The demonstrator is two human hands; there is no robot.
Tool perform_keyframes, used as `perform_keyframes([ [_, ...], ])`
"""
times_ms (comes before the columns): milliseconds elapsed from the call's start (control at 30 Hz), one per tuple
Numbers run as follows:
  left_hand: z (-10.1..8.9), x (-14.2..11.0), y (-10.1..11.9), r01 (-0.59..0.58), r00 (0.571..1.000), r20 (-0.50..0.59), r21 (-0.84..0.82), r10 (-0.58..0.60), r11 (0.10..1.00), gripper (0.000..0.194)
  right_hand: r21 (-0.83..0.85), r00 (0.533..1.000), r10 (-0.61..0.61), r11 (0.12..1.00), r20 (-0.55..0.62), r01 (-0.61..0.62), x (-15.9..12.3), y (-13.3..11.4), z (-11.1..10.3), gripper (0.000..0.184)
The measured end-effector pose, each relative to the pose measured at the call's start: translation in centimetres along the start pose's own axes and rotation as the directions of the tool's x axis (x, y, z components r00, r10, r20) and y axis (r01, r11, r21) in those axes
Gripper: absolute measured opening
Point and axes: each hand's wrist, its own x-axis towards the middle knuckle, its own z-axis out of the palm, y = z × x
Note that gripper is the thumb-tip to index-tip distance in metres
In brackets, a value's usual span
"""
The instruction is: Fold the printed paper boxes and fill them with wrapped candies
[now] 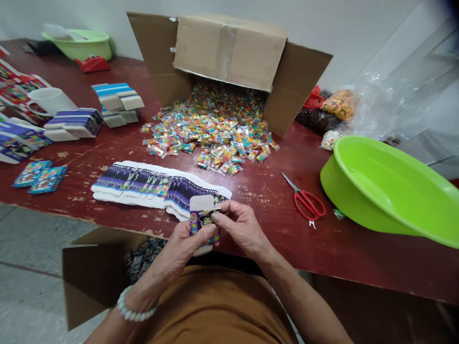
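Observation:
A small purple printed candy box (202, 220) is held upright in front of my body, its white top flap standing up. My left hand (188, 241) grips the box from the left and below, thumb across its front. My right hand (241, 223) pinches the upper right edge of the same box between thumb and fingers. Just beyond lies a fanned row of flat purple cartons (143, 184) with white edges. Farther back, many small clear packets of colourful candy (215, 131) spill out of a tipped cardboard box (201, 48).
Red-handled scissors (304, 200) and a large green basin (380, 191) sit on the right. At left are blue boxes (41, 177), stacked cartons (77, 124) and a white mug (52, 100). An open cardboard box (96, 282) with dark packets stands below the table edge.

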Motion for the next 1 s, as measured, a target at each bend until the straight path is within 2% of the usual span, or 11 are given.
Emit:
perform_keyframes([
  [67,0.1,-0.1,-0.2,-0.118,0.988,-0.093,0.054,0.122,0.992,0.036,-0.101,0.993,-0.089,0.992,-0.078,0.081,0.2,-0.1,0.1,0.025],
  [167,0.3,-0.6,-0.6,-0.282,0.922,-0.246,0.108,0.3,0.953,0.06,-0.115,0.982,-0.106,0.989,-0.158,0.088,0.4,-0.1,0.3,0.03],
  [233,0.3,-1.0,-1.1,-0.331,0.885,-0.272,0.204,0.378,0.921,0.067,-0.087,0.972,-0.117,0.991,-0.203,0.101,0.4,0.1,0.5,0.042],
  [300,0.1,-1.2,-1.5,-0.337,0.87,-0.264,0.301,0.417,0.892,0.065,-0.086,0.967,-0.159,0.986,-0.197,0.145,0.3,0.6,0.8,0.04],
  [400,-0.1,-1.3,-1.3,-0.307,0.876,-0.262,0.344,0.404,0.887,0.058,-0.085,0.963,-0.219,0.974,-0.158,0.208,0.1,1.2,1.1,0.027],
  [467,-0.2,-1.4,-0.8,-0.272,0.903,-0.255,0.287,0.347,0.919,0.052,-0.052,0.969,-0.207,0.978,-0.135,0.202,0.0,1.5,1.1,0.024],
  [600,-0.6,-1.5,-0.3,-0.178,0.963,-0.182,0.121,0.198,0.977,0.034,-0.036,0.995,-0.053,0.998,-0.079,0.05,-0.2,1.5,0.3,0.027],
  [733,-1.1,-1.5,-0.8,-0.154,0.969,-0.164,0.177,0.183,0.972,0.025,-0.042,0.995,0.103,0.994,-0.01,-0.104,-0.3,1.1,-0.3,0.034],
  [900,-1.0,-1.7,-0.8,-0.205,0.959,-0.142,0.251,0.245,0.946,0.023,0.051,0.997,0.079,0.996,-0.013,-0.079,0.1,0.6,-0.2,0.048],
  [933,-0.8,-1.8,-0.7,-0.207,0.958,-0.153,0.222,0.244,0.953,0.027,0.05,0.997,0.071,0.996,0.012,-0.071,0.1,0.6,-0.2,0.049],
  [1000,-0.4,-2.0,-0.4,-0.193,0.959,-0.19,0.105,0.211,0.975,0.05,0.015,0.998,0.03,0.999,0.055,-0.031,0.2,0.6,0.0,0.038],
])
